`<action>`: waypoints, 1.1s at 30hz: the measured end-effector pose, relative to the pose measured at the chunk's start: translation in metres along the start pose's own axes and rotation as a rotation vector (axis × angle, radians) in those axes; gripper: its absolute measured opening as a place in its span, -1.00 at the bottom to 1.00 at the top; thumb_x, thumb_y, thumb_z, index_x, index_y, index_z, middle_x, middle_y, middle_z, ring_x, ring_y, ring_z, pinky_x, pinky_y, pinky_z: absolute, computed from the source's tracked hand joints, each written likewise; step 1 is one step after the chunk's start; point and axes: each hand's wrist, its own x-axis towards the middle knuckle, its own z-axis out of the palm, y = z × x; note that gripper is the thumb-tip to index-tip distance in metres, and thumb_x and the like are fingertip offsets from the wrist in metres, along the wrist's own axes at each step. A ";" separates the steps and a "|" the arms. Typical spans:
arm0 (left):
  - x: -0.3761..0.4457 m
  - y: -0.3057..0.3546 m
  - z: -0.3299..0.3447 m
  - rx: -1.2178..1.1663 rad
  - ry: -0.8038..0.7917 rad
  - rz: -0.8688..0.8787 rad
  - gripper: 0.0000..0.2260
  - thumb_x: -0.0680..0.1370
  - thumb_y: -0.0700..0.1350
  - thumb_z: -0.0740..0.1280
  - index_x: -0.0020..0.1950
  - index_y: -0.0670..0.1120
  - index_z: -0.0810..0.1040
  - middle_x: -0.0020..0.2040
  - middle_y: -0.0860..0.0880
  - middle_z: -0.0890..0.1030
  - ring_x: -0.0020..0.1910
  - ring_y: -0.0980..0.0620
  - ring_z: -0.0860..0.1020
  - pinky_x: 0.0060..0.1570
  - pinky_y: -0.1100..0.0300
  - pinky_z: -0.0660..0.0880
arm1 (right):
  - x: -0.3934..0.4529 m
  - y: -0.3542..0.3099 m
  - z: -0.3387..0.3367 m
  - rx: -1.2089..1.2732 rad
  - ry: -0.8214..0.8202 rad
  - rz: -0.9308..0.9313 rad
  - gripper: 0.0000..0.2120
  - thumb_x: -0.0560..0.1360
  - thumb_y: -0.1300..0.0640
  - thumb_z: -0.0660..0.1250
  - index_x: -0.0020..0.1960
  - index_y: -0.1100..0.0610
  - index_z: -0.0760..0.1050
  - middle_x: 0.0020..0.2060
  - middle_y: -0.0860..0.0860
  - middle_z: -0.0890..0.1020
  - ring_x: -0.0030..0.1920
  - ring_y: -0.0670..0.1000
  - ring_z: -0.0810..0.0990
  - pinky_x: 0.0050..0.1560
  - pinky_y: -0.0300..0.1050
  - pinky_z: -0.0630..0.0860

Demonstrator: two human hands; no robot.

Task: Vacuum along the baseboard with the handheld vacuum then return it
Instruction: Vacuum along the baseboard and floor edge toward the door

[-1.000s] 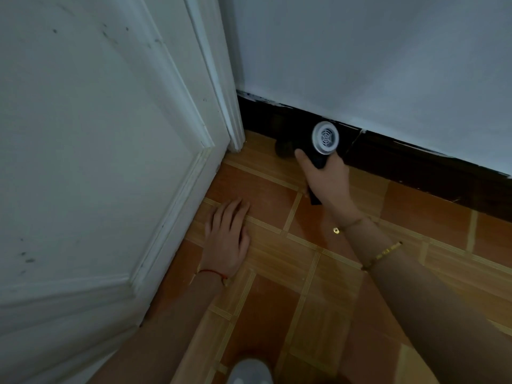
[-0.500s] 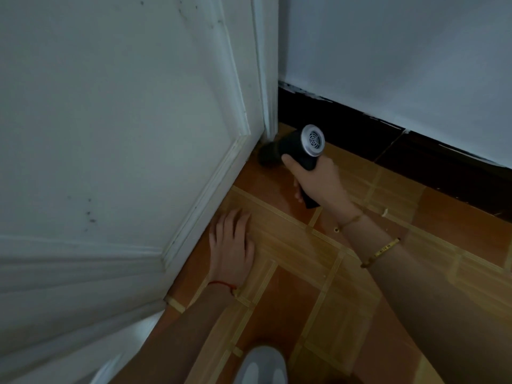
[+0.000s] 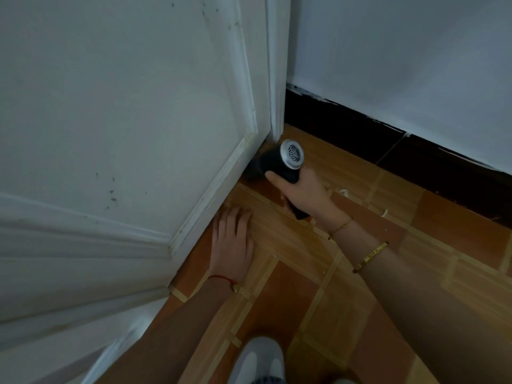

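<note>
My right hand (image 3: 306, 195) grips the handle of a small black handheld vacuum (image 3: 279, 162), whose round silver rear grille faces me. Its nozzle end points left, into the gap at the foot of the white door (image 3: 124, 120), and is blurred there. The dark baseboard (image 3: 388, 145) runs along the bottom of the pale wall, up and right of the vacuum. My left hand (image 3: 234, 242) lies flat, fingers together, on the tiled floor beside the door's lower edge.
The white panelled door fills the left half of the view, and its frame meets the baseboard at the corner. Orange and wood-pattern floor tiles (image 3: 318, 273) spread right and toward me, with small white crumbs (image 3: 383, 212). A light shoe (image 3: 259, 361) shows at the bottom.
The vacuum has travelled left, from the baseboard to the foot of the door. My left hand has stayed flat on the floor. My view has turned left.
</note>
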 end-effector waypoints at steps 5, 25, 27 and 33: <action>0.000 0.000 0.000 0.003 0.001 -0.005 -0.60 0.57 -0.14 0.13 0.41 -0.14 0.39 0.36 -0.17 0.41 0.38 -0.16 0.37 0.38 -0.24 0.29 | 0.000 0.006 0.003 -0.095 0.067 -0.058 -0.77 0.50 -0.13 0.37 -0.14 0.01 0.46 -0.42 -0.04 0.56 -0.49 -0.11 0.55 -0.38 -0.13 0.54; 0.073 0.049 0.026 -0.075 -0.007 0.045 -0.63 0.58 -0.12 0.15 0.37 -0.15 0.42 0.36 -0.18 0.42 0.35 -0.17 0.36 0.42 -0.22 0.22 | 0.029 0.029 -0.055 -0.140 0.501 -0.040 -0.35 0.45 -0.18 0.40 0.41 0.15 0.38 0.23 0.03 0.61 0.22 0.01 0.57 0.12 -0.20 0.48; 0.070 0.049 0.028 -0.078 0.002 0.043 -0.62 0.58 -0.11 0.12 0.39 -0.15 0.41 0.37 -0.18 0.41 0.36 -0.17 0.36 0.43 -0.23 0.20 | 0.038 0.028 -0.053 -0.143 0.484 -0.054 -0.36 0.46 -0.18 0.40 0.40 0.16 0.39 0.22 0.03 0.61 0.22 -0.01 0.57 0.11 -0.25 0.46; 0.069 0.049 0.030 -0.110 0.009 0.053 -0.62 0.58 -0.12 0.12 0.39 -0.14 0.40 0.38 -0.17 0.41 0.37 -0.17 0.36 0.43 -0.24 0.19 | 0.033 0.040 -0.064 -0.153 0.532 -0.043 -0.36 0.45 -0.23 0.37 0.38 0.13 0.41 0.16 0.01 0.64 0.14 -0.02 0.61 0.11 -0.11 0.56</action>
